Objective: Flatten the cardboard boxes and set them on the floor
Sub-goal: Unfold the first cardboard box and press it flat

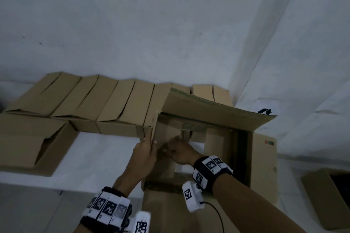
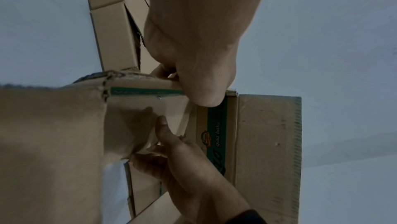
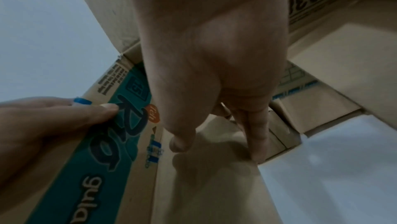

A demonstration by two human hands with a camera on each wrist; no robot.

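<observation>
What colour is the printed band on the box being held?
Teal-green band with dark lettering, clearest in the right wrist view.

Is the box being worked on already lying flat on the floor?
No. The box is still open and three-dimensional, with the left hand gripping its edge and the right hand reaching inside.

Both arms reach forward, close together, each wrist wearing a dark band set with black-and-white markers. The left hand (image 1: pixel 144 149) is raised with its fingers pointing up and away, thumb (image 2: pixel 206 95) on one side and fingers on the other, pinching the edge of a box (image 1: pixel 263 159) wall. The right hand (image 1: pixel 180 150) sits just beside it (almost touching), knuckles up, its fingers (image 3: pixel 257 136) stretched forward and down into the box against an inner flap (image 3: pixel 214 185), thumb (image 3: pixel 180 141) apart from them. The right forearm runs in from the lower right.
</observation>
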